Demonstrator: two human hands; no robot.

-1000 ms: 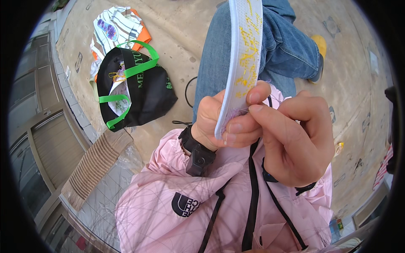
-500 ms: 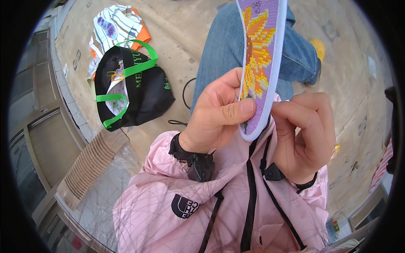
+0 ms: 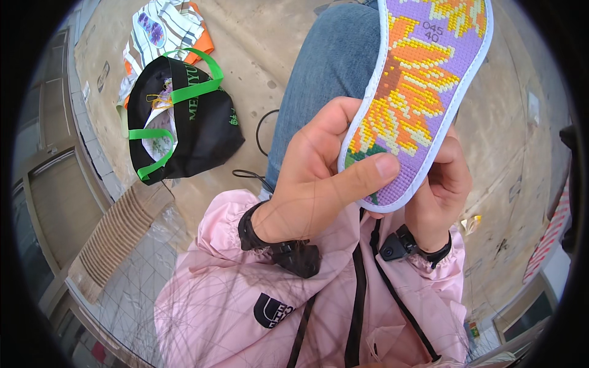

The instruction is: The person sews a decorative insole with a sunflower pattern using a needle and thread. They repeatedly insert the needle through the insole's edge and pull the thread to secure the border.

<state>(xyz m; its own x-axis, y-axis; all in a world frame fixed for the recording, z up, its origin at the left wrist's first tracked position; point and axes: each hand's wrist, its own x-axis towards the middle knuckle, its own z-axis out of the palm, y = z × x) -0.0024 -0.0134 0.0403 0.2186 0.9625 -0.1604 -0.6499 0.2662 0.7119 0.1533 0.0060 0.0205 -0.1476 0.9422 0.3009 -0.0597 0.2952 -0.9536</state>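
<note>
Above the pink jacket (image 3: 227, 270), in front of the jeans (image 3: 328, 67), an insole (image 3: 417, 104) slants up to the right, its flowered purple face showing. Its lower end lies within the grip of the left hand (image 3: 307, 184), which is clamped on it, thumb across the front. Behind the right edge is the right hand (image 3: 438, 193), fingers bent and partly hidden; whether that grip is closed on anything, I cannot tell. Well to the left, a black bag (image 3: 208, 132) sits on the floor (image 3: 254, 70).
</note>
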